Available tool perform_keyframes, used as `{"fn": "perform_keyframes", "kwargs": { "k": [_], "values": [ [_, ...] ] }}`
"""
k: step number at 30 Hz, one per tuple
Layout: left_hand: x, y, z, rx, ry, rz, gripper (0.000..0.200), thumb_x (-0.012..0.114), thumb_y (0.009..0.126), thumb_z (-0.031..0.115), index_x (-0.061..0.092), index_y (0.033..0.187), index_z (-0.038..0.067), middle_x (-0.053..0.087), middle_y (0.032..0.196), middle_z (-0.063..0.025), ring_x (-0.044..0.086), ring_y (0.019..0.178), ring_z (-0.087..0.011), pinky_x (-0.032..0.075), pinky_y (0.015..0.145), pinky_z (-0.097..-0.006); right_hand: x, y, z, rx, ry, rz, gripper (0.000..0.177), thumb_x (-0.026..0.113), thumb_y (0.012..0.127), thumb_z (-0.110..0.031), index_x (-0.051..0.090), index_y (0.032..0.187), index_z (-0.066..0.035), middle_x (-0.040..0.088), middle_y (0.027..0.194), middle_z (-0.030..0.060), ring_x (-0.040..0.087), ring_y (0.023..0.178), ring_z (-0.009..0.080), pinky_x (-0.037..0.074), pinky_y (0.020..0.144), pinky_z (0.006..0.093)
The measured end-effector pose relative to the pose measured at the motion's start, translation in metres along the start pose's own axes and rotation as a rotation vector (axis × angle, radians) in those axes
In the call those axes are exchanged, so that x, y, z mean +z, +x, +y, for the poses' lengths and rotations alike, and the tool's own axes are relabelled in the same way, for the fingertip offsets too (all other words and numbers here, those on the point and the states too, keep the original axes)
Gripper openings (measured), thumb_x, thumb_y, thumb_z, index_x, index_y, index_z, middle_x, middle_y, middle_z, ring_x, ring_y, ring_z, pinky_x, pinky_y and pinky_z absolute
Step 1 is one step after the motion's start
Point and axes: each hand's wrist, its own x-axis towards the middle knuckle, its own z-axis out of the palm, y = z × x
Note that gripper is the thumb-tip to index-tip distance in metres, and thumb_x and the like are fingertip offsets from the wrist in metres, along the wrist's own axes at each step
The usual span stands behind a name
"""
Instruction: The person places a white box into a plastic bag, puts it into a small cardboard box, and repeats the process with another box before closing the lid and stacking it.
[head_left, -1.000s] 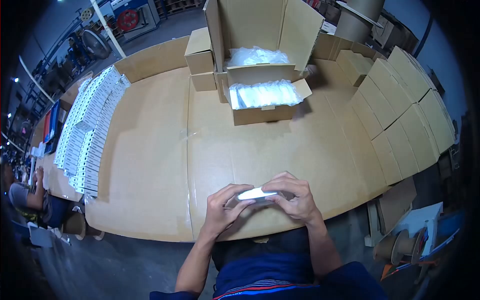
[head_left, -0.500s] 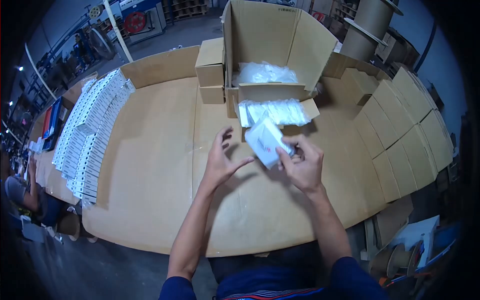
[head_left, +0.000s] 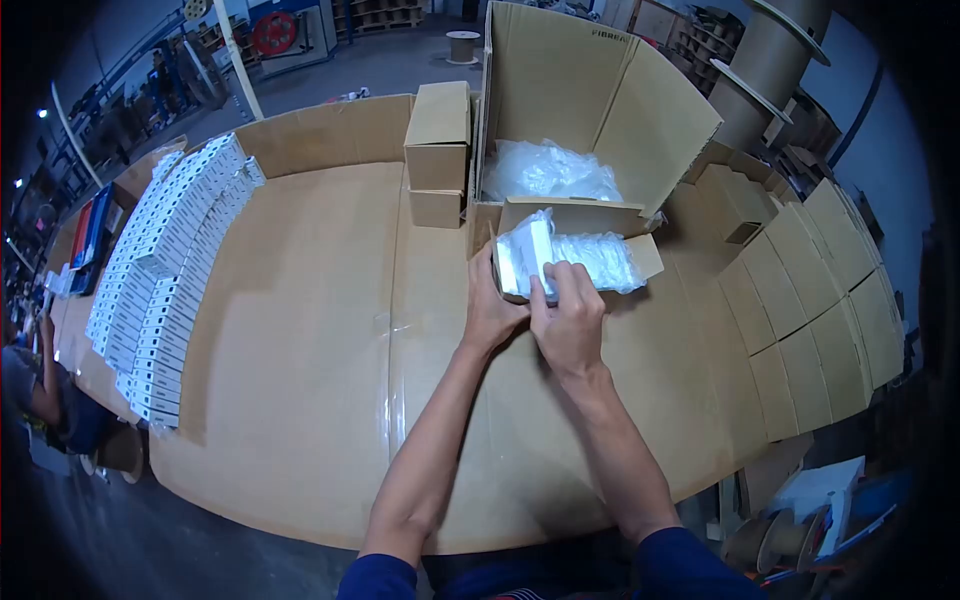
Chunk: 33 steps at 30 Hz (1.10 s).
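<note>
A small open cardboard box [head_left: 648, 254] holds a row of items in clear plastic wrap [head_left: 600, 262]. At its left end, my left hand [head_left: 492, 312] grips the side, fingers behind the wall and thumb along the front. My right hand [head_left: 572, 318] pinches a white box [head_left: 541, 245], which stands upright at the left part of the row, partly inside the cardboard box. My right fingers hide the lower edge of the white box. Directly behind stands a large open carton [head_left: 560, 75] with clear plastic bags [head_left: 555, 172] in it.
Rows of small white boxes [head_left: 185, 235] are stacked at the left. Closed brown cartons [head_left: 810, 310] are piled at the right, and two more [head_left: 437, 150] stand left of the large carton. Cardboard covers the table [head_left: 300, 350]. Another person [head_left: 45, 385] is at the far left.
My right hand has brought the white box down into the small cardboard box. My left hand, spread and apart before, has moved forward onto that box's left end. The view has shifted slightly.
</note>
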Motion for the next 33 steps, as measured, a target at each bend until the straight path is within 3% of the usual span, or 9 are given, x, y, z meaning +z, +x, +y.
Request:
{"fn": "perform_keyframes", "kwargs": {
  "k": [7,15,18,21,24,27,28,31,33],
  "values": [
    [0.001,0.002,-0.005,-0.145,-0.078,-0.014,0.103,0.093,0.069,0.025,0.035,0.149,-0.002,0.046,0.140,-0.0245,0.046,0.133,-0.0410,0.040,0.113,-0.0464,0.017,0.021,-0.009,0.121,-0.135,-0.180,0.017,0.071,0.084,0.001,0.059,0.096,0.005,0.064,0.087,0.0258,0.065,0.080,0.0465,0.052,0.073,0.0536],
    [0.004,-0.001,-0.013,-0.089,-0.029,0.020,0.095,0.088,0.075,0.022,0.035,0.150,-0.001,0.048,0.138,-0.0235,0.047,0.131,-0.0404,0.041,0.111,-0.0453,0.018,0.028,0.000,0.123,-0.101,-0.242,0.033,0.070,0.084,0.000,0.067,0.116,0.005,0.066,0.098,0.0304,0.066,0.087,0.0505,0.053,0.079,0.0551],
    [0.006,-0.001,-0.011,-0.158,-0.063,0.043,0.090,0.086,0.077,0.021,0.037,0.149,-0.002,0.049,0.138,-0.0232,0.048,0.130,-0.0400,0.041,0.111,-0.0448,0.026,0.016,0.004,0.161,-0.164,-0.286,0.034,0.070,0.086,-0.003,0.069,0.120,0.003,0.067,0.101,0.0279,0.067,0.091,0.0466,0.054,0.078,0.0506],
    [0.006,0.001,-0.008,-0.163,-0.087,0.047,0.083,0.083,0.080,0.020,0.039,0.148,-0.003,0.050,0.139,-0.0233,0.049,0.130,-0.0395,0.041,0.111,-0.0445,0.032,0.019,0.009,0.197,-0.271,-0.410,0.032,0.069,0.090,-0.012,0.071,0.119,0.001,0.066,0.114,0.0228,0.064,0.109,0.0409,0.051,0.088,0.0516],
    [0.001,0.000,-0.007,-0.103,-0.052,0.019,0.088,0.085,0.078,0.026,0.039,0.148,-0.004,0.051,0.140,-0.0231,0.049,0.131,-0.0392,0.040,0.112,-0.0447,0.030,0.002,0.018,0.062,-0.329,-0.421,0.051,0.066,0.093,-0.023,0.059,0.137,0.002,0.057,0.136,0.0206,0.047,0.137,0.0404,0.042,0.105,0.0603],
    [0.002,-0.004,-0.017,-0.025,-0.119,0.025,0.097,0.086,0.075,0.035,0.038,0.149,-0.005,0.050,0.141,-0.0232,0.048,0.133,-0.0395,0.039,0.113,-0.0449,0.034,-0.021,0.030,-0.042,-0.350,-0.453,0.069,0.061,0.096,-0.042,0.050,0.146,0.004,0.044,0.155,0.0208,0.026,0.151,0.0419,0.013,0.118,0.0706],
    [0.005,-0.004,-0.022,-0.037,-0.048,0.032,0.104,0.087,0.072,0.043,0.037,0.149,-0.006,0.050,0.141,-0.0237,0.048,0.133,-0.0400,0.039,0.114,-0.0448,0.034,-0.020,0.033,-0.015,-0.338,-0.507,0.080,0.054,0.098,-0.054,0.042,0.151,0.005,0.037,0.160,0.0228,0.022,0.154,0.0429,0.004,0.119,0.0732],
    [0.005,-0.006,-0.030,-0.043,-0.024,0.011,0.103,0.087,0.072,0.043,0.038,0.148,-0.006,0.048,0.142,-0.0243,0.048,0.133,-0.0404,0.039,0.113,-0.0443,0.030,-0.011,0.024,-0.066,-0.430,-0.549,0.079,0.049,0.100,-0.055,0.040,0.153,0.005,0.037,0.160,0.0238,0.021,0.154,0.0432,0.002,0.118,0.0743],
    [0.003,-0.005,-0.019,-0.094,-0.062,0.006,0.102,0.090,0.070,0.041,0.041,0.148,-0.004,0.048,0.140,-0.0225,0.049,0.132,-0.0390,0.040,0.112,-0.0443,0.024,-0.008,0.027,-0.047,-0.311,-0.551,0.079,0.050,0.102,-0.051,0.034,0.156,0.003,0.038,0.160,0.0252,0.018,0.155,0.0432,-0.002,0.118,0.0732]
  ]
}}
